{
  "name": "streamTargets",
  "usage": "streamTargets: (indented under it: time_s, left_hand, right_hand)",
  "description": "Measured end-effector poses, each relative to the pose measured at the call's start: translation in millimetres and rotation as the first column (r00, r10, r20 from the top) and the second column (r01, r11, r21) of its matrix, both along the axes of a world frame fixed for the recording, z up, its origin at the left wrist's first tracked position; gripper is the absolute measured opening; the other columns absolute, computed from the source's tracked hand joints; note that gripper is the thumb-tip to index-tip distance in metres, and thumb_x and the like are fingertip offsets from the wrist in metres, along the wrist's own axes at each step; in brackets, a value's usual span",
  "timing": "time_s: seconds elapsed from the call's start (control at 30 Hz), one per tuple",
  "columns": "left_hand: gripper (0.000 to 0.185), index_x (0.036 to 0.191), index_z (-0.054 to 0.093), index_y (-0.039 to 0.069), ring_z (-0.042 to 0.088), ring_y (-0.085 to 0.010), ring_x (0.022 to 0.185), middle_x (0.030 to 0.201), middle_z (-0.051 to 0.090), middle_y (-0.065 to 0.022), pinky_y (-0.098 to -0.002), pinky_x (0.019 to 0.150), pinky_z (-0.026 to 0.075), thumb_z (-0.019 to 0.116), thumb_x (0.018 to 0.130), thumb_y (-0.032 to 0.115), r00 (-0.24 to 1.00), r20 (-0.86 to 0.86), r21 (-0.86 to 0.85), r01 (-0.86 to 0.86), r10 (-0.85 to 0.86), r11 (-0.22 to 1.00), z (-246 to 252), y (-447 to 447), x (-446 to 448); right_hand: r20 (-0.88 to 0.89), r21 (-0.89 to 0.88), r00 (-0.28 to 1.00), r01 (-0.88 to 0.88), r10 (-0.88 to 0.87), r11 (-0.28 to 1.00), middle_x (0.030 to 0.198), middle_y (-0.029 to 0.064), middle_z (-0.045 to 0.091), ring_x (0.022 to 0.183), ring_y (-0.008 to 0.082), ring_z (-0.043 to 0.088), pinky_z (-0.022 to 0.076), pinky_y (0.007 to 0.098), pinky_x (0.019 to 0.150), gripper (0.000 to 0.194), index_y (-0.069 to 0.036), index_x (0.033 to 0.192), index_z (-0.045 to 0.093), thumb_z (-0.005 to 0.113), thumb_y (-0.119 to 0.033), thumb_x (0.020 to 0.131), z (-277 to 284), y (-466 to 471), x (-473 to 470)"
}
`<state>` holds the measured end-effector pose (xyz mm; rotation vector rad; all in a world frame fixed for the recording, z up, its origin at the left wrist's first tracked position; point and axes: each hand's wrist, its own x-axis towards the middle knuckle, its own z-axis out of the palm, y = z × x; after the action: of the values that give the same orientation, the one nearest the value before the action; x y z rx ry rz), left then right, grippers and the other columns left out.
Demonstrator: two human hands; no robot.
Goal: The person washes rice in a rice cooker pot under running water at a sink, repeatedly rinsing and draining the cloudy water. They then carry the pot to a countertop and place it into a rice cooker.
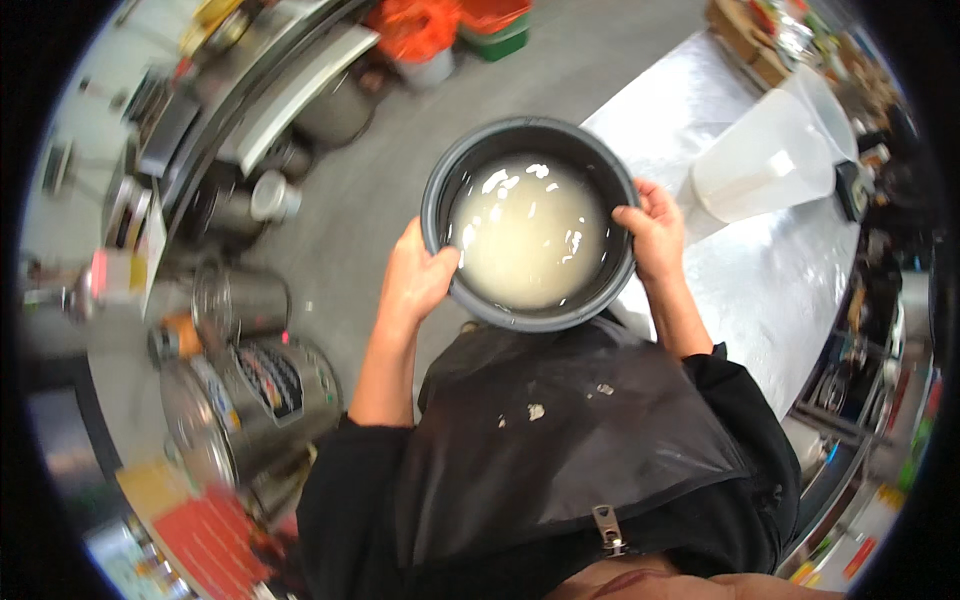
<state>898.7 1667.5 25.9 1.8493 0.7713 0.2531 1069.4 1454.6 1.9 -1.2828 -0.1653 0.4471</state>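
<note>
Between my two hands I hold a dark round pot (529, 319), like a rice cooker's inner pot, in front of my apron. Pale grains that look like rice (529, 240) lie in it under cloudy water, whose surface shows bright ripples. My left hand (420, 274) grips the left side, its thumb over the rim. On the opposite side my right hand (656, 229) clasps the rim, with the thumb at the inner wall. The fingers under the pot are hidden. A dark apron (555, 435) with a few whitish spots hangs just below the pot.
A shiny metal table (757, 292) stands to my right, bearing a tall translucent plastic container (772, 154) and a cardboard box (739, 41). Large metal pots (244, 300) line the left side. Bins with red liners (420, 34) stand ahead on the grey floor (352, 202).
</note>
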Motion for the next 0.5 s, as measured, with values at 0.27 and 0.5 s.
streamTargets:
  time_s: [0.27, 0.5]
  left_hand:
    - [0.034, 0.104, 0.053, -0.006, 0.06, -0.0146, 0.077, 0.089, 0.063, -0.011, -0.0283, 0.071, 0.048, 0.054, 0.071, 0.002, 0.946, -0.056, -0.141, 0.31, -0.32, 0.94, -9, 42, 91]
    - [0.037, 0.105, 0.053, -0.004, 0.055, -0.0164, 0.059, 0.069, 0.061, -0.0121, -0.0316, 0.061, 0.047, 0.054, 0.07, 0.009, 0.787, -0.037, -0.08, 0.611, -0.615, 0.787, -26, 119, 176]
  right_hand:
    - [-0.05, -0.072, 0.961, 0.269, -0.273, 0.96, 0.084, 0.01, 0.062, 0.071, 0.0141, 0.06, 0.0475, 0.0243, 0.063, 0.036, 0.007, 0.103, 0.05, 0.054, 0.011, 0.067, -4, -7, 20]
    - [-0.052, -0.19, 0.847, 0.512, -0.529, 0.838, 0.08, 0.0083, 0.061, 0.068, 0.0135, 0.059, 0.0474, 0.0246, 0.062, 0.034, 0.005, 0.1, 0.049, 0.056, 0.01, 0.067, -11, 46, 11]
